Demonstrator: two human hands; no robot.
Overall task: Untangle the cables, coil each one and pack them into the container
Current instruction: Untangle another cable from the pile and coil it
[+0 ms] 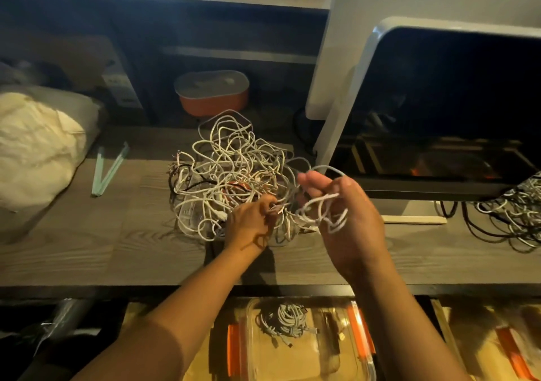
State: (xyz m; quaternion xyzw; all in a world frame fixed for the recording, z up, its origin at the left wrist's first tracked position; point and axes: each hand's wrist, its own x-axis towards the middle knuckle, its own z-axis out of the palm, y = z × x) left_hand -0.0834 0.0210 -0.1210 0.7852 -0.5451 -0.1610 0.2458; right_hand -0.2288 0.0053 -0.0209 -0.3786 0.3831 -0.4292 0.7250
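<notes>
In the head view, the tangle of cables [231,169] lay on the worktop [102,243]. At its near edge the left hand [248,225] pinched a strand between curled fingers [263,204]. Just right of the tangle, the right hand [348,222] gripped several white loops [325,208]. Below the tangle, the clear container [251,348] held coiled cables [288,319].

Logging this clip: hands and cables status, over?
Left hand pinching strand in tangle. Right hand gripping white loops. Container below holds coiled cable. Nothing blocking.

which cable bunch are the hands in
The big white tangle mid-table: left hand pinches a strand, right hand holds loops from it. The right-edge bunch and the coils in the clear container lie untouched.
</notes>
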